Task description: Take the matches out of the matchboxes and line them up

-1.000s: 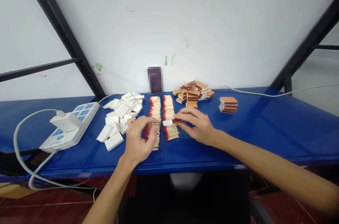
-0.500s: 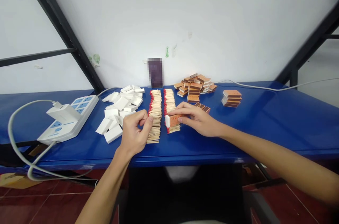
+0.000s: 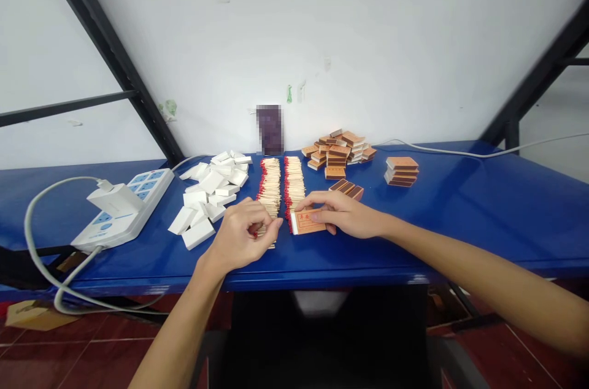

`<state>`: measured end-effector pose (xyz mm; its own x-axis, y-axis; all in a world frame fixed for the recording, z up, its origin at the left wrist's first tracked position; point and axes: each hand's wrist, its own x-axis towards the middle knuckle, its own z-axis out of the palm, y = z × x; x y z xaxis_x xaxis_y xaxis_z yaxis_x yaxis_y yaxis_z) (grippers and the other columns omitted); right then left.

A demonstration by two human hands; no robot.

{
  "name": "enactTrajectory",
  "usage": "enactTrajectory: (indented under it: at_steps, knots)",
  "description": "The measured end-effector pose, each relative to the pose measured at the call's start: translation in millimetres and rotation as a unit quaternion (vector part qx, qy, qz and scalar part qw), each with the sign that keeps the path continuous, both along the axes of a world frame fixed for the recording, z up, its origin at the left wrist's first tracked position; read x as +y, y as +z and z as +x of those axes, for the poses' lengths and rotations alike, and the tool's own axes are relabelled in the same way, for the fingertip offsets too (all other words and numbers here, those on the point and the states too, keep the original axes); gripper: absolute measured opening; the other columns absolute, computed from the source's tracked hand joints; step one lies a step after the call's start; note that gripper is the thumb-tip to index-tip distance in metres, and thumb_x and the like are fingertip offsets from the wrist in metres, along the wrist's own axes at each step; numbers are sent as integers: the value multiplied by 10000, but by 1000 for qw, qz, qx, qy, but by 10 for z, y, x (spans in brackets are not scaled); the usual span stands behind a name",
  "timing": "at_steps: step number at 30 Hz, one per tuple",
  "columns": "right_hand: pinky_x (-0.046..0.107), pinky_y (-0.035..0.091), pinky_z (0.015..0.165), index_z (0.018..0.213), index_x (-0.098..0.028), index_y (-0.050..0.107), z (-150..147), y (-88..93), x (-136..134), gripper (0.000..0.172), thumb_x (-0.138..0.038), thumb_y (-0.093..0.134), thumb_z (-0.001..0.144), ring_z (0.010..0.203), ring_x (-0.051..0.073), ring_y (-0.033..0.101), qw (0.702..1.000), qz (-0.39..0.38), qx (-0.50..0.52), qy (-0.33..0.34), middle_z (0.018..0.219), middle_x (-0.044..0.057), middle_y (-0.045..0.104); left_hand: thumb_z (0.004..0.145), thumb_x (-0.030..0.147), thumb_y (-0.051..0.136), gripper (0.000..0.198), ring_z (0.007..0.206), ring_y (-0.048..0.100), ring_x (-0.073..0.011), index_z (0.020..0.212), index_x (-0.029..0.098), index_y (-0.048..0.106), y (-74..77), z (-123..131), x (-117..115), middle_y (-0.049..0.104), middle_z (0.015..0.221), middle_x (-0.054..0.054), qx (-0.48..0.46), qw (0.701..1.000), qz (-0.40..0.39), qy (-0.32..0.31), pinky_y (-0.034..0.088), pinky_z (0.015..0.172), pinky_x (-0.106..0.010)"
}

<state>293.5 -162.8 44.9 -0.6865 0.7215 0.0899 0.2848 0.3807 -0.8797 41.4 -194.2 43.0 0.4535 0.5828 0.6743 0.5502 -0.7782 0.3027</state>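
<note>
A big white wall [image 3: 285, 27] stands behind a long, shiny blue tabletop [image 3: 460, 217]. On the left lies a long white power strip [image 3: 133, 226] with blue sockets, and a white block-shaped plug [image 3: 117, 200] sits in it. Next to it is a messy pile of flat white boxes [image 3: 211, 183]. Farther right, near the wall, is a heap of orange and brown matchboxes [image 3: 338, 153].

The left hand [image 3: 243, 228] is over the near part of the left row of red-tipped wooden matches [image 3: 270, 180]. Its fingers curl in, thumb close to them — I cannot tell if the grip has anything in it. The right hand [image 3: 345, 212] pinches one flat orange matchbox with a white end [image 3: 308, 223] between thumb and fingers. That box is at the near end of the right row of red-tipped wooden matches [image 3: 293, 180] — its white end points left. A neat little stack of orange and brown matchboxes [image 3: 402, 171] sits off to the right.
</note>
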Motion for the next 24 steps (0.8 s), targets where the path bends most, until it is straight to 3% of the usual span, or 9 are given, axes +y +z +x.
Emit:
enactTrajectory:
  at_steps: [2, 5, 7, 12, 15, 18, 24]
  knots:
    - [244, 452, 532, 1212, -170, 646, 2, 1, -5, 299, -303, 545, 965, 525, 72, 549, 1000, 2, -9, 10, 983, 32, 640, 877, 235, 638, 61, 490, 441, -100, 847, 194, 671, -39, 18, -4, 511, 563, 57, 28, 999, -16, -10, 387, 544, -260]
    - [242, 464, 550, 1205, -170, 626, 0, -1, -14, 283, -294, 542, 965, 536, 72, 560, 1000, 6, -17, 14, 986, 26, 628, 857, 295, 676, 325, 696, 612, -161, 1162, 181, 670, -66, 42, -9, 657, 830, -26, 91, 996, 2, -10, 488, 647, -282]
    - [239, 466, 551, 1201, -172, 615, -6, 1, -16, 277, -298, 535, 968, 540, 70, 558, 1000, 6, -14, 16, 984, 21, 619, 862, 331, 677, 342, 795, 635, -200, 1170, 183, 681, -63, 46, -6, 649, 921, -66, 124, 992, 27, 1, 513, 701, -316]
    - [249, 467, 554, 1205, -172, 612, -7, 8, -16, 275, -287, 494, 986, 552, 81, 551, 999, 28, -31, 18, 961, 21, 618, 857, 355, 689, 315, 815, 611, -218, 1108, 163, 683, -69, 39, 16, 616, 924, -77, 153, 987, 46, 5, 518, 728, -347]
    - [286, 495, 655, 1221, -196, 626, 11, 9, -29, 302, -308, 583, 944, 715, 134, 595, 985, 151, -83, 17, 1054, 53, 618, 861, 325, 682, 280, 837, 608, -222, 1088, 162, 668, -89, 47, 24, 618, 933, -75, 152, 987, 50, 8, 516, 751, -359]
    - [348, 503, 784, 1266, -232, 621, 26, 5, -51, 430, -344, 703, 858, 909, 205, 604, 950, 274, -150, 10, 1158, 77, 579, 847, 318, 691, 263, 854, 594, -229, 1064, 172, 665, -100, 49, 28, 609, 925, -68, 157, 987, 41, 7, 511, 773, -375]
    - [335, 480, 746, 1201, -201, 619, 25, 7, -72, 376, -312, 667, 844, 879, 205, 613, 919, 341, -196, 27, 1093, 66, 606, 825, 333, 706, 272, 902, 565, -240, 1048, 181, 668, -88, 39, 28, 600, 965, -74, 172, 985, 12, 1, 482, 856, -417]
